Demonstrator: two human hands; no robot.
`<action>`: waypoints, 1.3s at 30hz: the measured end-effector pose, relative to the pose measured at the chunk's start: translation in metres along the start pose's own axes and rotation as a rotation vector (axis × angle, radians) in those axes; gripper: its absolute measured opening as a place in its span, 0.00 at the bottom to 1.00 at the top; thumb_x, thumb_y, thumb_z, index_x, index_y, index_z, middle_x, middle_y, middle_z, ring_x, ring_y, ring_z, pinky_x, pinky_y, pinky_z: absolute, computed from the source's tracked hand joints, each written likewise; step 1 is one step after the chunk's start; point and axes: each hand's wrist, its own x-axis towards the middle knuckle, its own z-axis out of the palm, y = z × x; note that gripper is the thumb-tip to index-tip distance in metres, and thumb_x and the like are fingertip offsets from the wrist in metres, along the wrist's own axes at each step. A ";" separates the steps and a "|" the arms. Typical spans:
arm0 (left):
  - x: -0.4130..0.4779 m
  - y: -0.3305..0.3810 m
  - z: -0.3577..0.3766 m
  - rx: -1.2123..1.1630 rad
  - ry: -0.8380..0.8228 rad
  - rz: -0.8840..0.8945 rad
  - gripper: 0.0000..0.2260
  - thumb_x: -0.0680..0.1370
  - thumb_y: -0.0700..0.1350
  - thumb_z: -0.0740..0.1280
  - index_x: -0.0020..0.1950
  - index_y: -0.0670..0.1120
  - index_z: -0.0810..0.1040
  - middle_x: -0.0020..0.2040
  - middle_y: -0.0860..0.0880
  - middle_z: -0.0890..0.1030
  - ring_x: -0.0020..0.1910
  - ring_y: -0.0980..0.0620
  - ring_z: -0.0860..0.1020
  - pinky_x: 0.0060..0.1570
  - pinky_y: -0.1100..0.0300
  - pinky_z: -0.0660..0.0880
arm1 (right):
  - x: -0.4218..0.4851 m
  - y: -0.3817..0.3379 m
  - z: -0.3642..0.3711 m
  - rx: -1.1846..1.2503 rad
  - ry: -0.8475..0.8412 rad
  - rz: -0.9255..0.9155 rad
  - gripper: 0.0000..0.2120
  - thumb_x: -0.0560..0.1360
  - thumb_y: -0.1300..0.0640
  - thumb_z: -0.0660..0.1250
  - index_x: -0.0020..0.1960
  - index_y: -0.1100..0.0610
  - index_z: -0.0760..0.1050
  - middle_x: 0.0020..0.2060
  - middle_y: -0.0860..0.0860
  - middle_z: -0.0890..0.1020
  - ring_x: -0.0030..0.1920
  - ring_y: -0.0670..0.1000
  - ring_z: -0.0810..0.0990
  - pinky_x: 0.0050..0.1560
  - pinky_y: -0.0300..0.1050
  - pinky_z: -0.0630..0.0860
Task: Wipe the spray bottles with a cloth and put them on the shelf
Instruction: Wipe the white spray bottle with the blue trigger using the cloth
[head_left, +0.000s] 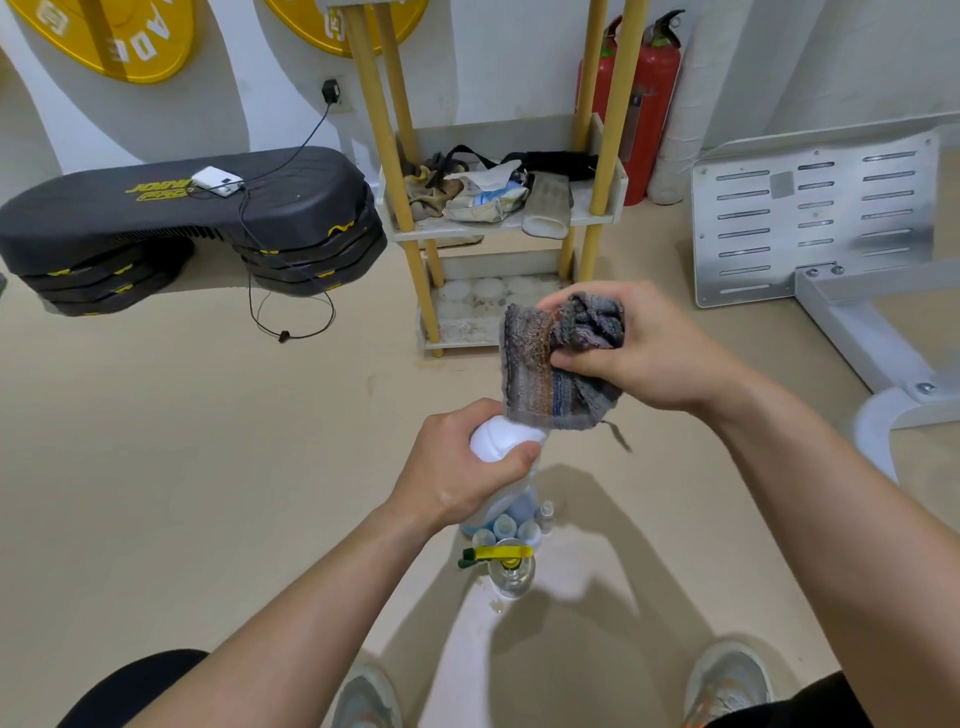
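Well, the shelf (467, 231) stands far and centre, with clutter on its middle tier. Nearer, just above a cluster of small bottles (509, 527) on the floor, is the white bottle (498, 439). It looks like smooth plastic with bluish liquid inside, so I'd guess moderate weight and a slippery skin, best gripped round the body. The striped cloth (550, 364) hangs limp and soft, its lower edge touching the bottle. The left hand (462, 462) has its fingers wrapped around the bottle's upper end. The right hand (639, 348), raised just beyond, bunches the cloth in curled fingers.

A rough woven cloth (561, 358), a smooth, seemingly plastic bottle (501, 439), matt wooden shelf (597, 218) posts.
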 end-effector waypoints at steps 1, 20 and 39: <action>0.000 0.000 0.000 0.017 -0.012 0.009 0.14 0.66 0.64 0.68 0.38 0.55 0.75 0.34 0.53 0.78 0.34 0.57 0.73 0.34 0.68 0.69 | -0.001 0.000 -0.001 0.035 -0.020 0.015 0.15 0.73 0.70 0.74 0.53 0.54 0.80 0.43 0.45 0.85 0.44 0.38 0.83 0.49 0.31 0.77; 0.006 0.001 -0.003 -0.160 0.142 -0.105 0.14 0.65 0.65 0.68 0.44 0.58 0.80 0.42 0.59 0.83 0.40 0.61 0.79 0.39 0.70 0.73 | 0.011 0.032 0.049 0.405 0.482 0.036 0.09 0.77 0.58 0.72 0.56 0.53 0.79 0.50 0.51 0.86 0.51 0.51 0.85 0.52 0.47 0.81; 0.014 0.012 0.001 -0.262 0.238 -0.264 0.16 0.74 0.63 0.66 0.47 0.50 0.74 0.42 0.54 0.81 0.41 0.54 0.78 0.37 0.59 0.71 | -0.008 0.015 0.103 0.308 0.558 0.103 0.30 0.79 0.67 0.67 0.77 0.50 0.67 0.63 0.40 0.80 0.62 0.36 0.78 0.63 0.34 0.74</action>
